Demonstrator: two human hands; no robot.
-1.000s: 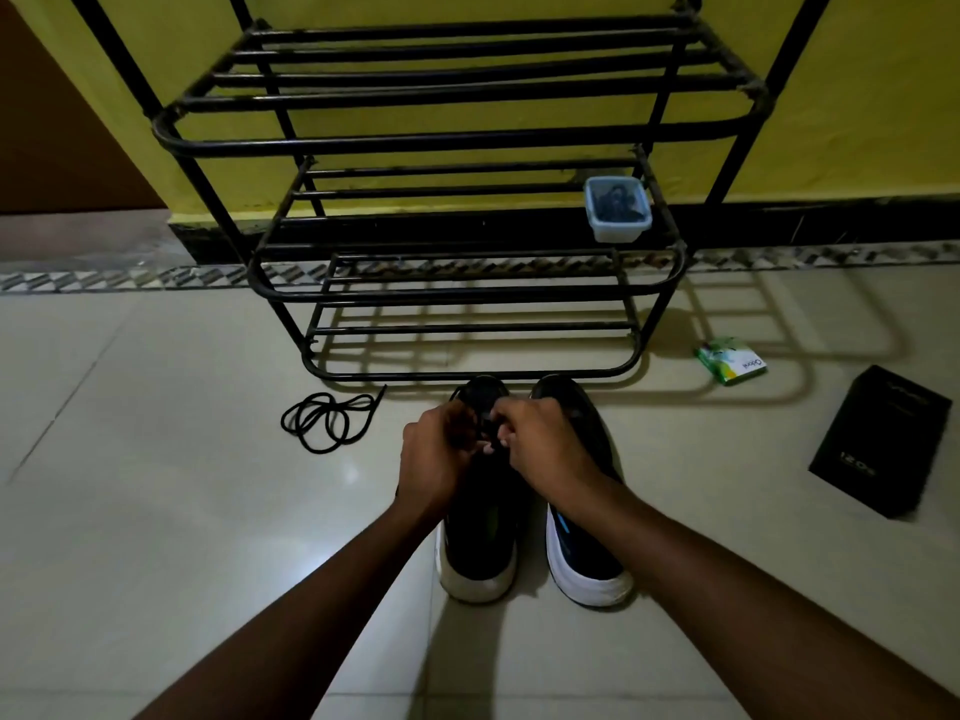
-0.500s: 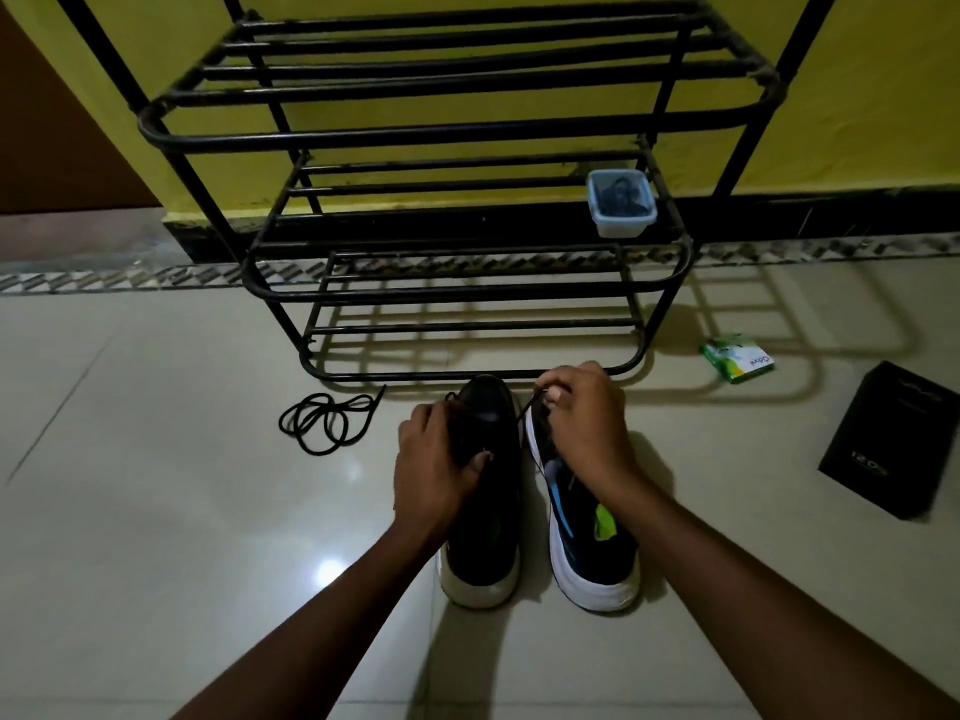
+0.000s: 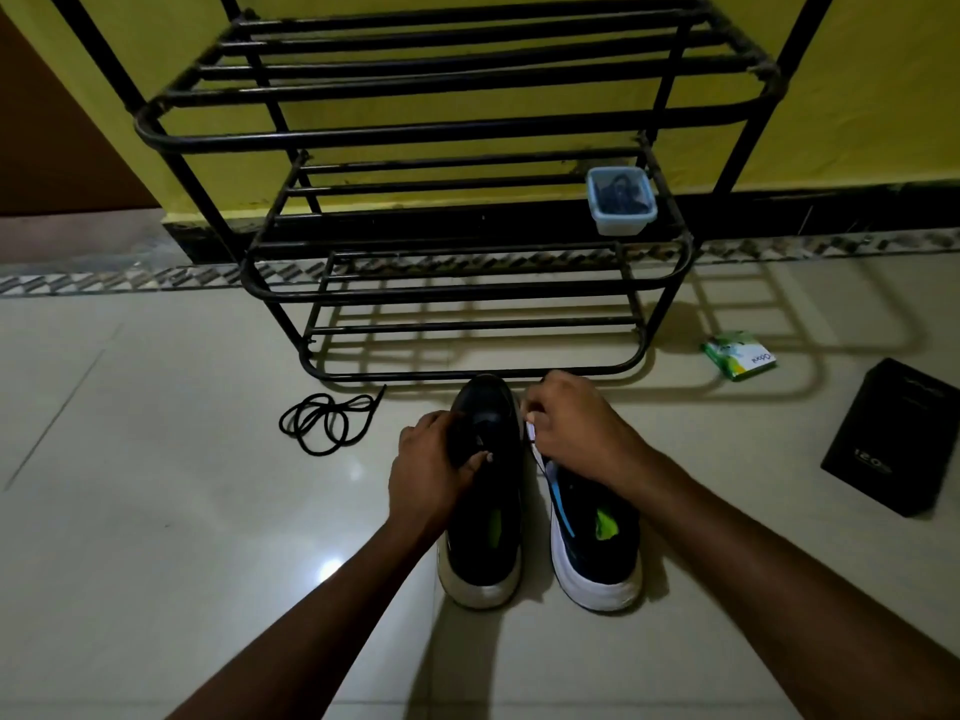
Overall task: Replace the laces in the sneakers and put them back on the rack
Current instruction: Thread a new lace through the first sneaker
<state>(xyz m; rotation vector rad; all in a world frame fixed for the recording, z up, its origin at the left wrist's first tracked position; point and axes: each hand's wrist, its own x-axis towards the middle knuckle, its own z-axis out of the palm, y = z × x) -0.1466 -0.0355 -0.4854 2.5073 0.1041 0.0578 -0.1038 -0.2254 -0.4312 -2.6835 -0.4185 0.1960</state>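
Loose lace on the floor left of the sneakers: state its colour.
The lace is black; the head view shows it.

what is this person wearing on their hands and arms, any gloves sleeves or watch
Nothing shows. The left hand and right hand are bare: no gloves, rings or watch visible. The left forearm and right forearm are uncovered to the frame edge, so no sleeves appear.

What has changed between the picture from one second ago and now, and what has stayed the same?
The right hand left the left sneaker and moved to the right, onto the front of the right sneaker, which it now grips. The left hand kept its hold on the left sneaker. The loose lace, the rack and the container stayed in place.
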